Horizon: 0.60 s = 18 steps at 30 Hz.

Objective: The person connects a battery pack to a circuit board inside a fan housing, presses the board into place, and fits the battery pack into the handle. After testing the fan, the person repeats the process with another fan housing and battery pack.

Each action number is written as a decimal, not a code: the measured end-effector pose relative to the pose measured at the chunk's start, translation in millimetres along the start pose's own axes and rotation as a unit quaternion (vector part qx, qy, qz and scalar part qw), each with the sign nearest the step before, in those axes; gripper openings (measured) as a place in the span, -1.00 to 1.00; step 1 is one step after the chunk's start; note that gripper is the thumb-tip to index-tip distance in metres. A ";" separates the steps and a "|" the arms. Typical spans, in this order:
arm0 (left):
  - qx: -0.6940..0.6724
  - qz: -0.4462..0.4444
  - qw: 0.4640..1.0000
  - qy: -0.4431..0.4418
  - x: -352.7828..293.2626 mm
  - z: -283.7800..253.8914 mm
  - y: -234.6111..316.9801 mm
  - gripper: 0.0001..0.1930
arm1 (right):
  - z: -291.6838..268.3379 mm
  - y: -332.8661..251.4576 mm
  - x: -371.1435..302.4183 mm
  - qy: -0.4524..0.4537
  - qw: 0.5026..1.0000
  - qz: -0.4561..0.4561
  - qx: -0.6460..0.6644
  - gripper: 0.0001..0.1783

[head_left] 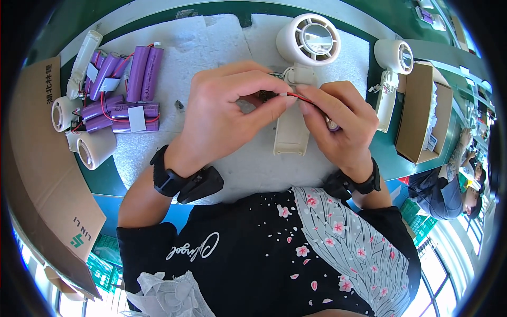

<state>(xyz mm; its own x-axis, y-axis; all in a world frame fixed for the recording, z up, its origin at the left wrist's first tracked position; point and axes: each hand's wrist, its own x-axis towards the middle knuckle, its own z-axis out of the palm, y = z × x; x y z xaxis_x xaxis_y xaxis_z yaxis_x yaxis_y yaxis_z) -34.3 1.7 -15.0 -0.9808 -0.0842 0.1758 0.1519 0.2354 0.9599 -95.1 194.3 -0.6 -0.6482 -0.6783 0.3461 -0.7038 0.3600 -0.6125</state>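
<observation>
L hand (224, 103), R hand (344, 115) pinching red wire (301, 97); 4 fans (317, 39) nr

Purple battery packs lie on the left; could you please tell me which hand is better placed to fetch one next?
Probably the left hand: it is nearer the purple battery packs, with the right hand farther across. Both hands are at the red wire, so the left would likely need freeing first.

Batteries (138, 74) lie left of the middle fan (309, 39).
</observation>
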 end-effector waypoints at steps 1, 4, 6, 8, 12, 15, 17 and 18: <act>-0.004 -0.002 1.000 -0.005 0.4 0.1 0.4 -0.88 | -0.1 0.1 -0.3 0.005 1.000 -0.001 -0.001 -0.75; -0.017 -0.023 0.999 -0.029 0.5 -2.1 0.9 -0.86 | 0.5 1.7 -1.1 0.002 1.000 0.001 0.005 -0.76; -0.034 -0.059 0.996 -0.066 0.1 -5.8 0.4 -0.81 | 1.0 3.3 -1.6 -0.011 1.000 0.004 0.018 -0.76; -0.079 -0.083 0.990 -0.088 0.3 -9.8 0.4 -0.76 | 0.8 3.4 -1.9 -0.015 1.000 0.010 0.020 -0.76; -0.184 -0.149 0.962 -0.135 1.5 -15.1 0.4 -0.65 | 0.0 3.4 -2.3 -0.030 0.999 0.021 0.028 -0.76; -0.219 -0.186 0.947 -0.143 2.4 -17.2 -0.2 -0.62 | -1.6 3.8 -2.5 -0.044 0.998 0.024 0.034 -0.76; -0.221 -0.195 0.943 -0.151 2.5 -19.0 -0.7 -0.62 | -2.2 4.6 -1.7 -0.066 0.997 0.024 0.044 -0.76; -0.223 -0.200 0.941 -0.155 2.7 -19.7 -0.9 -0.63 | -2.6 4.9 -1.3 -0.078 0.995 0.025 0.049 -0.76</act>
<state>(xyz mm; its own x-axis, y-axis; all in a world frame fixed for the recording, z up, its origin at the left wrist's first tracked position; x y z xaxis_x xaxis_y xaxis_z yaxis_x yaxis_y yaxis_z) -34.8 -17.8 -11.1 -0.9485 0.2228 -0.2250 -0.2687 -0.1905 0.9442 -98.5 198.6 -2.3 -0.6232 -0.7548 0.2047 -0.6351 0.3357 -0.6957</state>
